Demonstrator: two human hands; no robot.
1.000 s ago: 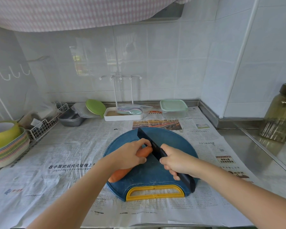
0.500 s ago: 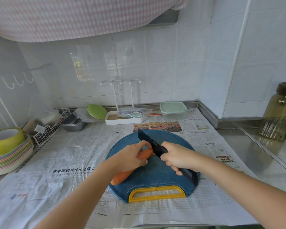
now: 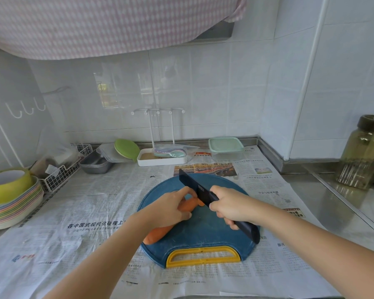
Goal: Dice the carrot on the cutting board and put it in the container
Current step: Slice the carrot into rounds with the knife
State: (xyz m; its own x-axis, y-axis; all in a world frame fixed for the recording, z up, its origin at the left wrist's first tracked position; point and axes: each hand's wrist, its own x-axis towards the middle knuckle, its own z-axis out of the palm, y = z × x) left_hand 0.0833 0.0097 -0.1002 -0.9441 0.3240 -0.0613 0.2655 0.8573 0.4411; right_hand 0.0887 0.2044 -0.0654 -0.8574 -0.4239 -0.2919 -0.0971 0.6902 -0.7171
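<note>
An orange carrot [image 3: 160, 233] lies slantwise on the round blue cutting board [image 3: 205, 234], which has a yellow handle at its near edge. My left hand [image 3: 171, 207] curls over the carrot's middle and holds it down. My right hand [image 3: 231, 205] grips the handle of a black knife [image 3: 191, 184]. The blade meets the carrot's far tip beside my left fingers. A clear container with a mint-green lid [image 3: 226, 147] stands at the back of the counter, behind the board.
Newspaper [image 3: 73, 212] covers the counter. Stacked coloured bowls [image 3: 11, 199] sit far left beside a wire basket [image 3: 61, 173]. Metal trays [image 3: 96, 164], a green lid and a white rack tray [image 3: 161, 159] line the back wall. A glass jar [image 3: 365, 152] stands at right.
The view has shifted slightly. Both hands keep their holds on the carrot and the knife, and the blade stays at the carrot's far tip.
</note>
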